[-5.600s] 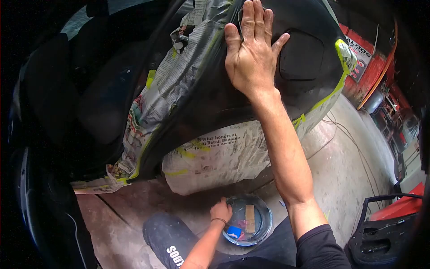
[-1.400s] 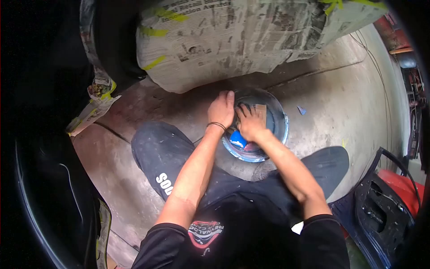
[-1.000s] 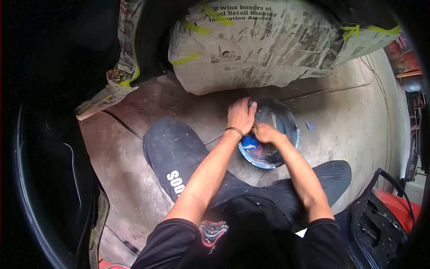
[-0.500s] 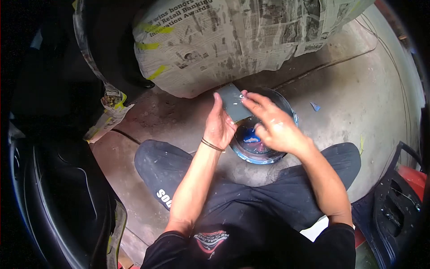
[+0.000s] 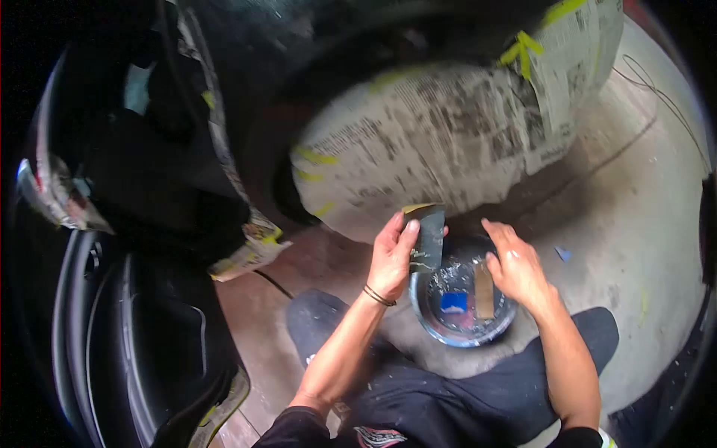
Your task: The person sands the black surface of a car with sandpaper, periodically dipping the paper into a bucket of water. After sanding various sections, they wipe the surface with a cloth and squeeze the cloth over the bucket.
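My left hand (image 5: 391,257) grips a dark, wet sheet of sandpaper (image 5: 428,237), folded, held upright above the rim of a round basin (image 5: 461,338) of water on the floor. My right hand (image 5: 515,269) hovers over the basin with its fingers spread and nothing in it. In the water lie a blue block (image 5: 453,302) and a tan rectangular piece (image 5: 484,291). Just beyond the hands is a car wheel wrapped in newspaper (image 5: 448,142) fixed with yellow tape.
The black car body (image 5: 284,45) arches over the wheel, its edges masked with newspaper and yellow tape (image 5: 250,246). A dark door panel (image 5: 142,336) stands at left. Concrete floor (image 5: 635,224) spreads to the right, with a cable across it. My knees flank the basin.
Both hands were in the basin a second ago. My left hand lifted the sandpaper out and raised it; my right hand let go and opened. The view tilted up toward the wheel.
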`<state>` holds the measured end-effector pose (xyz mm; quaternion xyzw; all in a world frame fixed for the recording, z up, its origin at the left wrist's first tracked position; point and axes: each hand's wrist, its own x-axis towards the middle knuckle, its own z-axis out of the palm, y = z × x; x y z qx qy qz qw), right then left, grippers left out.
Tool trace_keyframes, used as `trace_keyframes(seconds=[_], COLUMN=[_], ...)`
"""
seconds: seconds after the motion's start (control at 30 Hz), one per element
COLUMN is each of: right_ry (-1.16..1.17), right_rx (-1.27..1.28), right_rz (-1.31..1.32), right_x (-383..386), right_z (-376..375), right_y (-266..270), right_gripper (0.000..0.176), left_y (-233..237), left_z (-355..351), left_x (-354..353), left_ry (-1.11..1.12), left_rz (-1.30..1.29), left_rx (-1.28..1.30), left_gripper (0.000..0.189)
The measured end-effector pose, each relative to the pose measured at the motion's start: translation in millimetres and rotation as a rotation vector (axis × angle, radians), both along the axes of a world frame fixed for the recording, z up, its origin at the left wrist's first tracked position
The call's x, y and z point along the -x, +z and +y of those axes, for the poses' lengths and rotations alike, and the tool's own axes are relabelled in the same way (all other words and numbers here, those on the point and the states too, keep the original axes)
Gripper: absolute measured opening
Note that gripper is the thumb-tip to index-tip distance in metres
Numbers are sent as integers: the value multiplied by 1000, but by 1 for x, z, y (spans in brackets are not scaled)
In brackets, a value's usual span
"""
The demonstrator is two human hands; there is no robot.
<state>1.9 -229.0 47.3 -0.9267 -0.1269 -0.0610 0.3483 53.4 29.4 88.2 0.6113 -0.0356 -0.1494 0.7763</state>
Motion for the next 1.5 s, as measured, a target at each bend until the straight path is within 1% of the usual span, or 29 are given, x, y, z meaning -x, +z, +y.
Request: trace_keyframes(seconds=[0.03, 0.1, 0.13, 0.17, 0.2, 0.23, 0.3, 0.33, 0.43, 0.5, 0.53, 0.57, 0.63, 0.67, 0.77, 0.8, 0.83, 0.9, 1.0, 1.03, 1.1, 1.13, 1.2, 1.23, 1.3, 1.33, 1.37, 1.43, 1.5], right_ry=[16, 23, 31, 38, 39, 63, 109, 129, 187, 208, 217, 218, 219, 199, 216, 233, 236, 240, 197, 188, 168, 171, 176, 190, 218, 220, 223, 224, 210], right_rx=[6, 5, 16, 30, 39, 60, 100, 136, 223, 242, 215, 239, 285, 329, 254, 241, 253, 286, 303, 313, 332, 352, 401, 361, 277, 294, 312, 324, 314], right_rz=[2, 6, 2, 4, -60, -51, -25, 4, 63, 73, 88, 89, 92, 86, 81, 118, 135, 165, 125, 113, 94, 93, 91, 112, 157, 163, 168, 171, 159], right_x=[0, -6, -8, -10, -12, -14, -18, -20, -22, -18, -16, -15, -13, -14, -15, -17, -17, -17, -12, -9, -5, -5, -5, -6, -7, -6, -6, -2, 2], right_z=[2, 9, 10, 11, 13, 15, 18, 20, 24, 25, 26, 26, 28, 34, 40, 42, 43, 39, 23, 17, 9, 9, 10, 12, 19, 21, 22, 20, 13], right_y=[4, 9, 8, 8, 1, 0, -1, 0, 3, 2, 4, 8, 15, 13, 13, 12, 10, 6, 10, 14, 21, 22, 24, 21, 9, 4, -2, 0, 13], right_gripper=[64, 61, 60, 59, 56, 55, 54, 53, 50, 49, 45, 46, 48, 48, 47, 46, 46, 44, 44, 44, 44, 45, 46, 46, 47, 47, 48, 48, 48], left_y=[31, 107, 146, 184, 218, 246, 280, 285, 267, 246, 238, 233, 228, 230, 235, 233, 232, 238, 234, 233, 225, 224, 225, 227, 229, 239, 236, 233, 227], left_z=[3, 8, 1, -6, -9, -8, -3, 7, 46, 65, 68, 65, 46, 23, -61, -83, -97, -84, -20, 0, 19, 6, -44, -77, -136, -159, -165, -140, -90], left_x=[-17, -48, -60, -73, -90, -105, -123, -133, -144, -139, -139, -138, -146, -153, -177, -186, -195, -184, -160, -151, -153, -152, -167, -176, -208, -203, -206, -204, -185], left_ry=[-31, 30, 60, 86, 121, 154, 144, 113, 41, 76, 95, 132, 142, 120, -1, -15, 13, -29, 59, 63, 128, 141, 135, 124, 154, 174, 284, 292, 356], left_rz=[-183, -642, -904, -1162, -1503, -1847, -2056, -2103, -2070, -1965, -1935, -1919, -1938, -1978, -2049, -2098, -2165, -2108, -1999, -1912, -1936, -1910, -1996, -2028, -2134, -2094, -2216, -2151, -2001], left_rx=[-94, -580, -681, -771, -942, -1104, -1377, -1500, -1758, -1828, -1858, -1867, -1799, -1758, -1685, -1617, -1618, -1707, -1834, -1837, -1852, -1835, -1775, -1738, -1592, -1800, -1655, -1602, -1714], left_gripper=[34, 28, 28, 29, 35, 41, 55, 63, 66, 65, 65, 66, 70, 73, 81, 81, 84, 82, 79, 78, 77, 75, 80, 82, 76, 52, 46, 74, 79])
